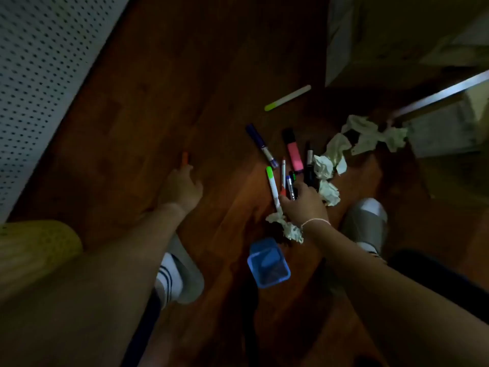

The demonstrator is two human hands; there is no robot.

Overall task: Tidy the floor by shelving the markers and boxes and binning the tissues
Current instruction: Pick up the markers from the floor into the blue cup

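My right hand [304, 205] grips a bunch of markers [284, 184], among them a white one with a green cap [272, 185]. My left hand [180, 185] reaches toward a small orange marker [185, 157] on the wooden floor, fingers curled just short of it. Loose on the floor lie a blue marker [260, 144], a pink highlighter [293, 151], a black marker [309, 165] and a white marker with a yellow-green cap [288, 98]. Crumpled tissues [367, 135] lie to the right, with more tissue [287, 225] under my right wrist. A blue box [268, 263] stands near my feet.
A white perforated panel [45, 64] runs along the left. Pale furniture [341, 41] and a metal bar [439, 98] stand at the upper right. My slippered feet [366, 223] are on the floor on both sides of the blue box. The scene is dim.
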